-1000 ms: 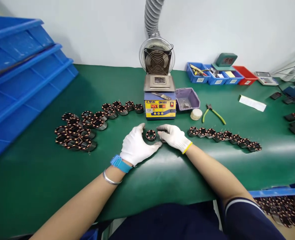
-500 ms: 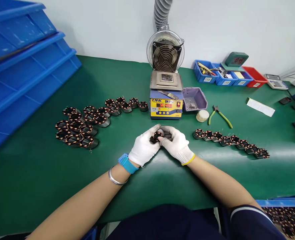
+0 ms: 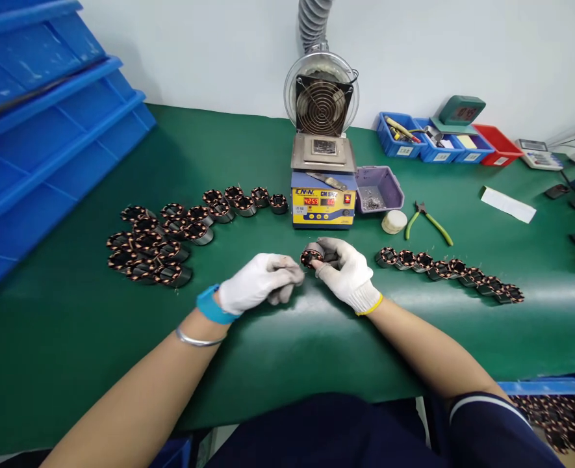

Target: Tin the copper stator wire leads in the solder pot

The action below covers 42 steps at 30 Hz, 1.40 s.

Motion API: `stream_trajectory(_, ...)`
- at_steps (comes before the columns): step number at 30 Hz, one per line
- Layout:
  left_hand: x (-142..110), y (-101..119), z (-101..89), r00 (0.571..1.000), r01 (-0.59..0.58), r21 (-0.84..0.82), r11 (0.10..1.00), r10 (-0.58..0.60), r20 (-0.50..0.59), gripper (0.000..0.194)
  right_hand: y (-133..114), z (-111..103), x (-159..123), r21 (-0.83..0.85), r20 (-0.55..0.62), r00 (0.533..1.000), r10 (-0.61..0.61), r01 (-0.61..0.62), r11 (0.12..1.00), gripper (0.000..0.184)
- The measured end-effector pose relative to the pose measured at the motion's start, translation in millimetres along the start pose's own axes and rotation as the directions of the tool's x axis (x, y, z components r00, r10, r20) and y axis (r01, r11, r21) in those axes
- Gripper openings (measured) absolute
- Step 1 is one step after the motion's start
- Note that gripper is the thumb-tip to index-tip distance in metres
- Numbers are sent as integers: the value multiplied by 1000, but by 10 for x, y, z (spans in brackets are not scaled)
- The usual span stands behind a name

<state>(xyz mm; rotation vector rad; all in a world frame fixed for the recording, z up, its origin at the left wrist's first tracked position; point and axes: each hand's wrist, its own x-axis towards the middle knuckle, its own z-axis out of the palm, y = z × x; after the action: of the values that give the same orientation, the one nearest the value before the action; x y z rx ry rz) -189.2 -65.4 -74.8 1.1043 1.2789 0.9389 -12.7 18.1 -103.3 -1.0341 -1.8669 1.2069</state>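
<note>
My right hand [image 3: 346, 273], in a white glove with a yellow cuff, grips a motor stator [image 3: 312, 253] wound with copper wire. Its dark ring faces left, in front of the solder pot. Just left of it, apart from the stator, is my gloved left hand [image 3: 262, 281], its fingers curled and pressed together. Whatever lies between those fingertips, if anything, is too small or blurred to make out. Several more stators [image 3: 151, 250] stand in a cluster on the left, trailing toward the solder pot [image 3: 323, 203]. Another row of stators [image 3: 440, 270] runs off to the right.
Behind the pot is a fan [image 3: 323, 104] with a duct. A purple tray [image 3: 395, 188], a round white pad [image 3: 394, 222] and green-handled cutters [image 3: 436, 224] lie right of it. Blue bins [image 3: 401, 148] line the wall; large blue crates [image 3: 58, 156] rise at the left.
My left hand has let go of the stator and moved left, away from it. My right hand still holds the stator in nearly the same place.
</note>
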Motion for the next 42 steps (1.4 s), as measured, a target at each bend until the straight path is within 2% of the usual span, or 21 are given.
stream_trajectory(2,-58,49,-119,999,-48,-103,993,48,-9,28,11,4,20,42,-16,1000,10,-9,999,42)
stream_trajectory(4,-67,56,-173,977,-130,-145,981,101,-190,35,18,1,32,88,-29,999,16,-13,996,43)
stream_trajectory(6,-34,25,-129,921,-172,-64,983,138,-363,41,17,-4,31,89,-43,999,18,-14,996,43)
stream_trajectory(7,-10,2,-73,905,-173,2,985,160,-395,44,13,-7,25,65,-52,998,18,-15,998,44)
stream_trajectory(11,56,-73,222,898,-134,296,946,242,-366,37,-24,-13,-18,-59,-53,999,-3,0,998,44)
stream_trajectory(13,49,-77,305,878,-110,370,922,265,-399,34,-52,-15,-38,-73,-32,999,-19,16,997,43)
stream_trajectory(15,18,-69,309,849,-129,322,938,272,-452,30,-84,-17,-51,-73,-25,999,-27,25,997,43)
stream_trajectory(18,-29,-54,239,751,-208,165,964,265,-605,24,-123,-20,-54,-74,-51,999,-20,16,997,43)
stream_trajectory(19,-36,-51,219,732,-229,143,963,267,-627,24,-129,-22,-51,-73,-62,998,-15,10,997,43)
stream_trajectory(20,-37,-49,210,744,-238,142,961,274,-609,25,-132,-23,-48,-68,-70,997,-11,6,998,43)
stream_trajectory(23,-22,-42,255,879,-177,232,957,260,-399,25,-121,-25,-34,-53,-84,996,-40,35,998,44)
stream_trajectory(24,-18,-36,284,906,-158,272,949,249,-342,22,-114,-26,-29,-52,-85,995,-57,52,997,43)
stream_trajectory(26,-29,-9,332,909,-149,311,939,254,-329,19,-102,-28,-19,-58,-85,993,-77,72,996,42)
stream_trajectory(28,-58,30,337,867,-189,255,948,283,-410,18,-98,-33,-11,-52,-93,993,-67,62,997,42)
stream_trajectory(32,-86,39,248,680,-321,73,944,283,-677,12,-129,-67,25,13,-122,992,-16,18,1000,45)
stream_trajectory(33,-73,13,234,657,-333,44,942,266,-705,13,-147,-89,52,10,-129,991,-25,26,1000,45)
stream_trajectory(34,-52,-24,230,665,-329,23,944,249,-704,15,-170,-119,96,-11,-139,989,-48,47,999,45)
stream_trajectory(35,-25,-67,238,702,-307,10,952,233,-673,16,-201,-161,162,-48,-147,985,-87,81,996,45)
stream_trajectory(38,73,-188,296,851,-219,22,976,202,-484,22,-358,-355,525,-236,-131,959,-253,217,947,37)
stream_trajectory(40,132,-240,319,902,-180,35,983,179,-392,26,-529,-522,889,-436,-75,930,-359,293,851,35)
stream_trajectory(42,173,-273,311,920,-163,27,986,162,-358,29,-741,-676,1288,-664,-30,912,-410,289,690,38)
